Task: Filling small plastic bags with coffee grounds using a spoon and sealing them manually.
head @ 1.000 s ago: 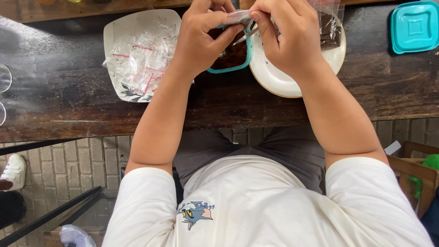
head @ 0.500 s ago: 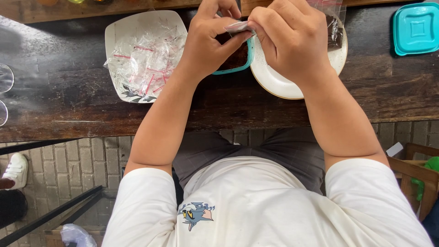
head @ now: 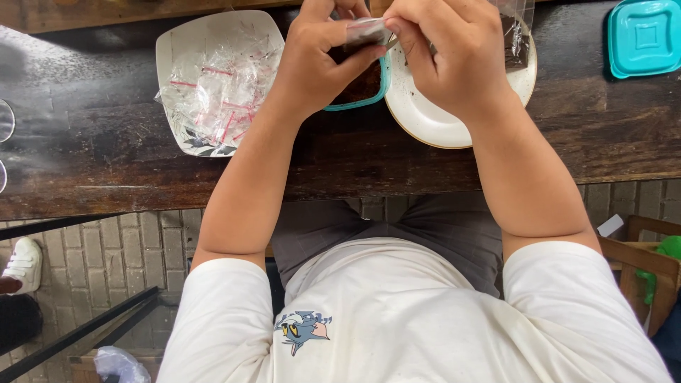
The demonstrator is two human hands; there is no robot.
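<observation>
At the far left of the dark, worn wooden bench (head: 92, 170), a white squarish plate (head: 170, 57) with rounded corners carries a loose heap of small clear plastic bags (head: 216, 92) with red seal strips, crinkled and glossy; by the look of them they are empty, so a good share of the bagging seems to be left. Next comes the left hand (head: 319, 60), its grip closed in a pinch, thumb and fingers clamped on one edge of a small clear bag (head: 365, 30) held up between the two hands, just above the containers. Below that bag sits a small teal-rimmed container (head: 362, 89) holding a dark brown, crumbly material, partly hidden under the left hand. The right hand (head: 447, 53) meets the left at the same bag, its grip also closed on the bag's other edge with fingertips pressed together; whether the bag is being filled or sealed cannot be told, since the fingers cover its mouth. Under the right hand lies a round white plate (head: 433, 120) with a thin darker rim, smooth and glazed, dusted with brown specks, and at its upper right edge rests a clear bag (head: 516, 42) already holding dark material, which suggests at least one is done. Far right, a teal square lid (head: 644, 37) of moulded plastic lies flat on the bench, well apart from the hands.
</observation>
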